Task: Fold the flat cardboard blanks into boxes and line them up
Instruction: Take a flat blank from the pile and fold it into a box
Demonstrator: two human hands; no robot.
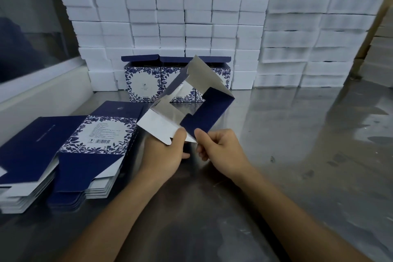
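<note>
Stacked white foam blocks (191,6) wall off the far edge of a shiny grey metal table (297,155), and a row of folded blue-and-white floral cardboard boxes (142,83) stands at the foot of that wall with lids open. Nearer than the row and to its left, two piles of flat navy cardboard blanks (70,155) lie on the table. In front of the row, a half-opened navy blank with a silver inside (191,100) is held above the table, the left hand (168,155) pinching its white flap and the right hand (221,149) pinching its navy flap, close together.
</note>
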